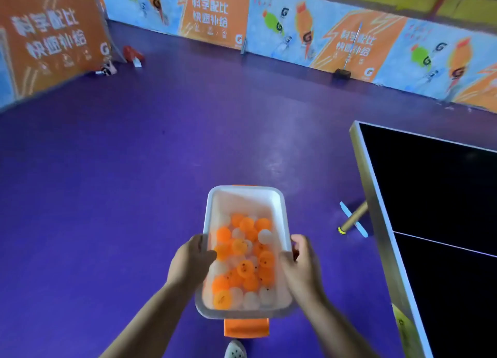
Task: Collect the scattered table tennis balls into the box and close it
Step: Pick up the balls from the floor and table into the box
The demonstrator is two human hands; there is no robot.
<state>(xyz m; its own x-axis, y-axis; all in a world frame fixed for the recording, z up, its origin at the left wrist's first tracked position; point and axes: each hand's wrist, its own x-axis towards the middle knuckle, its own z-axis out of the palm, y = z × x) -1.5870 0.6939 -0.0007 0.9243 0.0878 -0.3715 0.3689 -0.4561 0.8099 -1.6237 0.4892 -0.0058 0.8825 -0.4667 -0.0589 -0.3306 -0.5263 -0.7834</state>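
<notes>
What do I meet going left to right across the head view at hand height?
Left hand → white translucent plastic box holding orange and white table tennis balls → right hand → tan table leg with yellow foot → black table tennis table.

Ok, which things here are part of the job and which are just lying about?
Job: box, table tennis balls inside it, left hand, right hand.
Lying about: table tennis table, red object by the barriers, blue strip on the floor.

Head-worn, looking forward and down (close)
</notes>
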